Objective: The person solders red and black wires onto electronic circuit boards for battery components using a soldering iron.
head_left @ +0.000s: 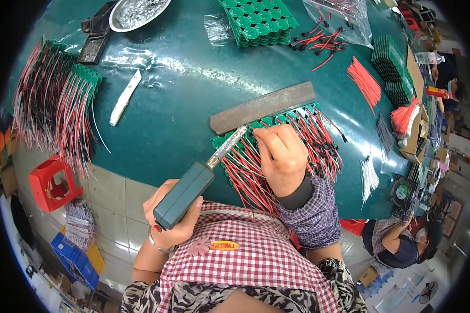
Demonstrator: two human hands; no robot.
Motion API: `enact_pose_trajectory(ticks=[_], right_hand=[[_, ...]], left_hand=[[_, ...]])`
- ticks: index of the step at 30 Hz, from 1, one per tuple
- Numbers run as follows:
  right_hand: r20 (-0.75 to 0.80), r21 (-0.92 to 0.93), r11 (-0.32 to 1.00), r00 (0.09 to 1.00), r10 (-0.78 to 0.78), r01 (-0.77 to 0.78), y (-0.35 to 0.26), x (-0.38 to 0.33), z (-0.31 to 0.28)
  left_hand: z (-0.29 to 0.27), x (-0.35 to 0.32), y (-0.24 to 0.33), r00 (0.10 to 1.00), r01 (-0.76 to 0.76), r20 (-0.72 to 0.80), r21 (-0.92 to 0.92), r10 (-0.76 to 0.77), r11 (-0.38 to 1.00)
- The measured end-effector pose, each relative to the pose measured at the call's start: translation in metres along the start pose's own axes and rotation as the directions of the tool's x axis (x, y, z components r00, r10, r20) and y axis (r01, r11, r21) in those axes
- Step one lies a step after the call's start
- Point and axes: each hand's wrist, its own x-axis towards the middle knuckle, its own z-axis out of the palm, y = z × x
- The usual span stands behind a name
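Note:
My left hand (173, 214) is wrapped round the dark green body of a soldering gun (185, 194). Its silvery tip points up and right to the row of small round green circuit boards (267, 122). My right hand (283, 156) is pinched just right of that tip, over the boards; whatever its fingertips hold is too small to make out. Many red, white and black wires (249, 175) hang from the boards toward me. Behind the row lies a long flat grey-brown bar (263, 107), along the boards' far edge.
Wired boards (49, 99) are heaped at the left table edge. Stacked green panels (258, 22), loose red wires (318, 40) and a metal bowl (138, 13) lie at the back. Red (364, 83) and white wire bundles (369, 177) lie right. Another person (402, 242) sits at lower right.

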Motion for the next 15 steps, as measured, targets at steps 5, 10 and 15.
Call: enact_pose_trajectory(ticks=[5, 10, 15], right_hand=[[0.004, 0.007, 1.000, 1.000, 0.001, -0.002, 0.000, 0.000, 0.000], [0.006, 0.001, 1.000, 1.000, 0.004, -0.004, 0.000, 0.000, 0.000], [0.001, -0.005, 1.000, 1.000, 0.000, 0.000, 0.000, 0.001, 0.000]], left_hand=[[0.002, 0.005, -0.001, 0.995, -0.096, 0.008, 0.046, 0.096, 0.994], [0.004, 0.007, 0.000, 0.985, -0.169, -0.011, 0.063, 0.170, 0.984], [0.005, -0.009, -0.008, 1.000, 0.004, -0.025, 0.000, -0.004, 1.000]])
